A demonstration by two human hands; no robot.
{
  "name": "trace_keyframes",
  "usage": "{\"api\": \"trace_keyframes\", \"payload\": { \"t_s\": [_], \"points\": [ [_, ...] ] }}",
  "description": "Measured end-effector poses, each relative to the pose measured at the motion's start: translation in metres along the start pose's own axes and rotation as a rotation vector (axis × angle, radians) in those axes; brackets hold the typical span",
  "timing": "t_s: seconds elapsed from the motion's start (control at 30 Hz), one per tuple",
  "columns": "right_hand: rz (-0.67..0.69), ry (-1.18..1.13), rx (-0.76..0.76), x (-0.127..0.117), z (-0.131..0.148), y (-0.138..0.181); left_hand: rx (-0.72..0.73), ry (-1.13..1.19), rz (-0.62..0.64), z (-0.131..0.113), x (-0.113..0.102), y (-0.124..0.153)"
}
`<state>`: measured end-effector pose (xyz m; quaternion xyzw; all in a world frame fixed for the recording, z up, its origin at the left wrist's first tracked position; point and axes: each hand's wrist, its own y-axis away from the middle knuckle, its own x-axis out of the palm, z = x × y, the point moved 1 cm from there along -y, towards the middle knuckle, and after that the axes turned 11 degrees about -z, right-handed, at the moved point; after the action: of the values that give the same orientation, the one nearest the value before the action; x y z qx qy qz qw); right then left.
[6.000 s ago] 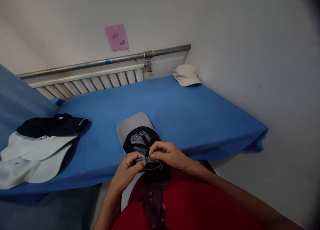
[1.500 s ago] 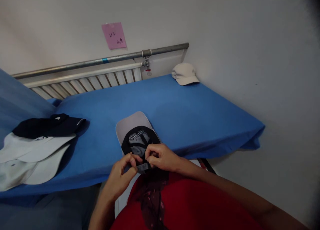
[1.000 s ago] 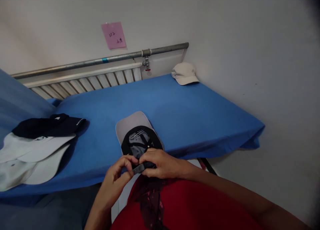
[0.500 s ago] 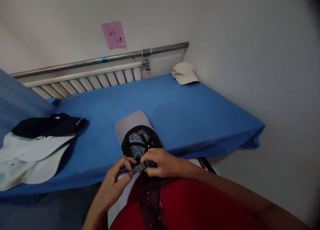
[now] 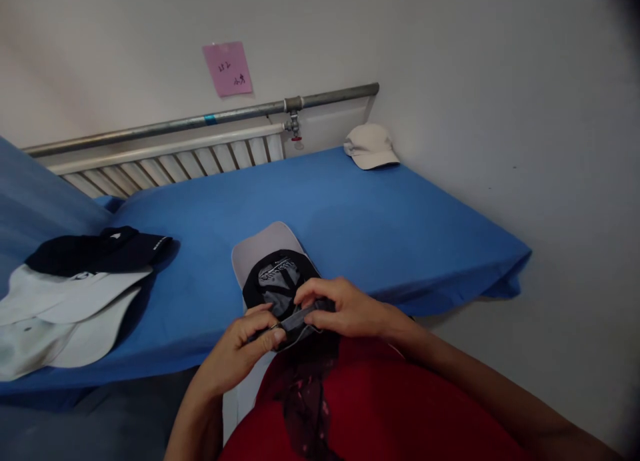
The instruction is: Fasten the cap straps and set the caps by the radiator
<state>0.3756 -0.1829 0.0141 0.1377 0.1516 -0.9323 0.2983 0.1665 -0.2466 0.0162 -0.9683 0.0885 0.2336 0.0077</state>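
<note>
— Left hand (image 5: 240, 347) and right hand (image 5: 345, 307)?
— Both pinch the strap (image 5: 293, 321) of the upturned grey cap (image 5: 265, 257) at the blue table (image 5: 400, 227) edge.
— The buckle?
— Hidden under fingertips.

Both bare forearms reach forward and meet close in front of the chest. The left hand (image 5: 239, 349) curls with its thumb pressed against the bent forefinger — a pinch. The right hand (image 5: 345, 309) arches palm-down — fingertips (image 5: 304, 293) just beyond the left thumb.
</note>
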Motion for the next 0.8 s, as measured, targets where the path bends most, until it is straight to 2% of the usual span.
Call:
{"api": "trace_keyframes", "payload": {
  "t_s": [0.1, 0.2, 0.37, 0.57, 0.63, 0.73, 0.8],
  "points": [
    [-0.084, -0.228, 0.076, 0.001, -0.005, -0.003, -0.006, 0.011, -0.008, 0.003, -0.001, 0.001],
    [-0.123, -0.306, 0.081, 0.001, -0.006, -0.006, -0.043, 0.007, -0.038, 0.005, 0.001, 0.001],
    [-0.040, -0.195, -0.017, -0.002, 0.001, -0.007, -0.012, -0.027, -0.049, 0.001, 0.002, 0.000],
    [-0.069, -0.025, -0.176, -0.011, 0.007, 0.001, 0.104, -0.084, -0.043, -0.006, 0.000, 0.004],
    [-0.134, 0.009, -0.202, -0.017, 0.002, 0.002, 0.123, -0.098, -0.040, -0.007, -0.002, 0.006],
    [-0.338, 0.105, -0.222, -0.025, -0.013, 0.000, 0.171, -0.092, -0.017, -0.015, -0.006, 0.011],
    [-0.416, 0.225, -0.259, -0.028, -0.026, -0.004, 0.212, -0.066, 0.006, -0.024, -0.011, 0.014]
  ]
}}
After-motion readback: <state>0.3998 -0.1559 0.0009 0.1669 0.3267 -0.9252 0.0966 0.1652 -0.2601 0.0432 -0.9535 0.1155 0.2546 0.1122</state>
